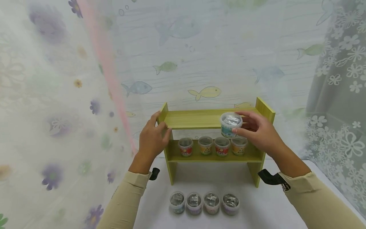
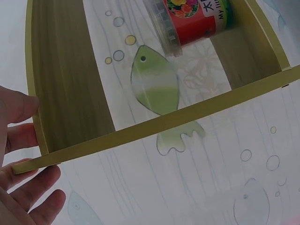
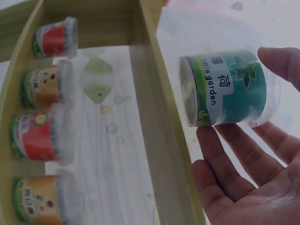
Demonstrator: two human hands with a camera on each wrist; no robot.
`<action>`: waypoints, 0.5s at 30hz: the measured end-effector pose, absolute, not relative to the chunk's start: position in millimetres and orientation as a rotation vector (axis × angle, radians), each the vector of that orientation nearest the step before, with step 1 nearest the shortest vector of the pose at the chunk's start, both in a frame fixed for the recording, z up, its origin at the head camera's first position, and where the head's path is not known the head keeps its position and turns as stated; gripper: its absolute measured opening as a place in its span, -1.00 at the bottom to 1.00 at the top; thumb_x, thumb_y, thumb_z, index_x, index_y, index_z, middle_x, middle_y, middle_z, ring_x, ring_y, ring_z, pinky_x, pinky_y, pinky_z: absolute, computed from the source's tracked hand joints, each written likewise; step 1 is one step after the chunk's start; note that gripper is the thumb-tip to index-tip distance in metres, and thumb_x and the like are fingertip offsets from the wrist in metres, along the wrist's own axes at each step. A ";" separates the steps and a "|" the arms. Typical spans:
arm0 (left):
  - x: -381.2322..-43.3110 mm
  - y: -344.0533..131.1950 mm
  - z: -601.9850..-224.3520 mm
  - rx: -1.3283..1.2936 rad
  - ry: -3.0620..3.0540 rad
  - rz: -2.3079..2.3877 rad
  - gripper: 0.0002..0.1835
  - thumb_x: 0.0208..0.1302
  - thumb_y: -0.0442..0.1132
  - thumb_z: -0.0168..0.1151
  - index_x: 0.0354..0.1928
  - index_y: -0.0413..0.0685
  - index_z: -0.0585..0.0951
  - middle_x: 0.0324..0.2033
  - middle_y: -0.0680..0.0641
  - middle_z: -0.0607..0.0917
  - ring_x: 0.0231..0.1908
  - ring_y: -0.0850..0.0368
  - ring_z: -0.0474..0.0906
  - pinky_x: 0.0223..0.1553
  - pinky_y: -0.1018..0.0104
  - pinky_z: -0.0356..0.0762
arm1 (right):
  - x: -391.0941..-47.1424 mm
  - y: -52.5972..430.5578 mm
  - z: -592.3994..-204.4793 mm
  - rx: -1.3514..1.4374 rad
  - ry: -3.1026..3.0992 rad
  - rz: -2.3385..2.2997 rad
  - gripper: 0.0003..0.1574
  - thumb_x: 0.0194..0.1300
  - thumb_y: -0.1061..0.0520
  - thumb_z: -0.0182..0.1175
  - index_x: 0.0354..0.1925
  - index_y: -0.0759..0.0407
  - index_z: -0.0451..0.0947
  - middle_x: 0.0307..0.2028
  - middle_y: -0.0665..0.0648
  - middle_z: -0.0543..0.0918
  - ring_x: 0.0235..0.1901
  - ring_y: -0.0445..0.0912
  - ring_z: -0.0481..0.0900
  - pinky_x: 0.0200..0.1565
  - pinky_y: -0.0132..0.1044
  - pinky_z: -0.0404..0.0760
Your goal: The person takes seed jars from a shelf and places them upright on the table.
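Note:
My right hand (image 1: 264,133) pinches a clear plastic cup with a teal label (image 1: 227,131) between thumb and fingers, in front of the top board near its right end. In the right wrist view the cup's label (image 3: 243,82) reads "little garden" beside a green leaf picture. Silvery wrapping shows inside the cup. With thumb and fingers on either side, my left hand (image 1: 151,136) grips the upper left end of a yellow-green wooden shelf (image 1: 191,120). Several cups with red labels (image 1: 186,150) and orange labels (image 1: 206,149) stand in a row on the lower board.
On the white table (image 1: 206,175) in front of the shelf, several more cups (image 1: 194,203) with silvery contents stand in a row. Raised side panels (image 1: 266,109) bound the top board. A fish-print curtain (image 1: 183,73) hangs behind, and a flowered curtain (image 1: 65,127) on the left.

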State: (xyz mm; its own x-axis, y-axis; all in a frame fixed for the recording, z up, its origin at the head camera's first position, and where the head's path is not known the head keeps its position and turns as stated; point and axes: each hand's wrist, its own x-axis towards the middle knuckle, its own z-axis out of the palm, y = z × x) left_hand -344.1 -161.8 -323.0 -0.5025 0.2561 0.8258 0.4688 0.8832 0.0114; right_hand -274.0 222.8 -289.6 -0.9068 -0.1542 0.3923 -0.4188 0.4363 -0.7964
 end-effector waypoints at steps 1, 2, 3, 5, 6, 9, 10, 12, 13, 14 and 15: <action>-344.2 -161.8 -323.2 -0.520 -2.122 -0.292 -0.83 0.32 -0.09 0.43 -0.27 -0.03 0.71 0.38 -0.17 0.50 0.04 -0.19 0.64 -0.22 -0.08 0.69 | -271.5 225.3 -293.9 0.496 -2.425 1.453 -0.20 0.35 -0.13 0.40 0.47 -0.16 0.38 0.26 0.15 0.63 0.10 -0.06 0.69 -0.04 -0.44 0.66; -344.7 -161.8 -323.6 -0.520 -2.120 -0.295 -0.82 0.32 -0.08 0.43 -0.27 -0.03 0.71 0.38 -0.17 0.50 0.04 -0.19 0.64 -0.23 -0.07 0.69 | -269.0 227.8 -298.9 0.494 -2.420 1.443 -0.21 0.36 -0.12 0.40 0.46 -0.15 0.38 0.24 0.15 0.64 0.07 -0.10 0.70 -0.05 -0.45 0.66; -345.2 -161.9 -323.9 -0.521 -2.117 -0.299 -0.82 0.32 -0.08 0.43 -0.27 -0.03 0.71 0.39 -0.17 0.50 0.05 -0.19 0.64 -0.23 -0.07 0.69 | -266.3 230.3 -304.4 0.498 -2.412 1.431 -0.22 0.36 -0.10 0.41 0.46 -0.13 0.39 0.21 0.15 0.65 0.04 -0.14 0.70 -0.05 -0.46 0.66; -346.3 -161.7 -324.4 -0.523 -2.111 -0.305 -0.82 0.32 -0.07 0.42 -0.27 -0.03 0.71 0.39 -0.17 0.50 0.06 -0.18 0.64 -0.23 -0.07 0.69 | -260.4 235.7 -316.0 0.503 -2.401 1.413 -0.23 0.36 -0.07 0.41 0.46 -0.10 0.40 0.17 0.14 0.67 -0.01 -0.20 0.71 -0.06 -0.46 0.67; -346.6 -161.5 -324.7 -0.522 -2.113 -0.307 -0.81 0.33 -0.07 0.42 -0.27 -0.02 0.71 0.39 -0.16 0.49 0.07 -0.17 0.64 -0.23 -0.07 0.69 | -257.0 238.4 -322.0 0.499 -2.397 1.405 -0.24 0.36 -0.05 0.41 0.45 -0.09 0.41 0.14 0.13 0.68 -0.03 -0.22 0.71 -0.07 -0.46 0.68; -347.5 -161.2 -325.0 -0.522 -2.116 -0.310 -0.82 0.33 -0.07 0.42 -0.27 -0.02 0.71 0.39 -0.16 0.49 0.07 -0.16 0.63 -0.22 -0.07 0.70 | -246.8 245.1 -338.6 0.488 -2.393 1.376 -0.25 0.37 -0.01 0.41 0.44 -0.06 0.41 0.09 0.11 0.68 -0.06 -0.25 0.70 -0.09 -0.48 0.67; -347.6 -161.1 -325.2 -0.520 -2.118 -0.312 -0.82 0.33 -0.07 0.42 -0.27 -0.01 0.71 0.40 -0.16 0.49 0.08 -0.16 0.63 -0.23 -0.07 0.70 | -243.7 247.1 -344.3 0.480 -2.394 1.368 -0.26 0.37 0.00 0.41 0.44 -0.06 0.42 0.09 0.11 0.68 -0.06 -0.26 0.69 -0.08 -0.49 0.67; -347.5 -161.0 -325.3 -0.517 -2.120 -0.314 -0.82 0.32 -0.07 0.43 -0.28 -0.02 0.70 0.39 -0.16 0.49 0.08 -0.16 0.63 -0.23 -0.07 0.70 | -238.4 250.3 -355.8 0.467 -2.395 1.346 -0.27 0.36 0.02 0.41 0.43 -0.05 0.43 0.08 0.11 0.68 -0.06 -0.28 0.68 -0.07 -0.52 0.65; -347.6 -161.0 -325.3 -0.517 -2.118 -0.316 -0.82 0.32 -0.08 0.43 -0.28 -0.02 0.70 0.39 -0.16 0.49 0.08 -0.16 0.63 -0.23 -0.07 0.70 | -236.1 251.7 -361.6 0.462 -2.397 1.337 -0.27 0.36 0.03 0.42 0.42 -0.05 0.44 0.08 0.12 0.68 -0.06 -0.28 0.68 -0.06 -0.54 0.63; -347.6 -161.3 -325.2 -0.517 -2.114 -0.315 -0.82 0.31 -0.08 0.44 -0.28 -0.02 0.70 0.39 -0.17 0.50 0.08 -0.17 0.63 -0.23 -0.07 0.70 | -234.5 253.2 -367.8 0.455 -2.402 1.329 -0.28 0.36 0.03 0.42 0.42 -0.05 0.44 0.08 0.13 0.68 -0.06 -0.30 0.67 -0.05 -0.55 0.62; -347.7 -161.5 -325.1 -0.518 -2.112 -0.315 -0.82 0.31 -0.09 0.44 -0.28 -0.03 0.70 0.39 -0.17 0.50 0.08 -0.17 0.63 -0.23 -0.07 0.70 | -233.2 254.7 -374.3 0.450 -2.406 1.326 -0.28 0.36 0.03 0.42 0.41 -0.04 0.45 0.09 0.14 0.68 -0.05 -0.32 0.66 -0.04 -0.57 0.60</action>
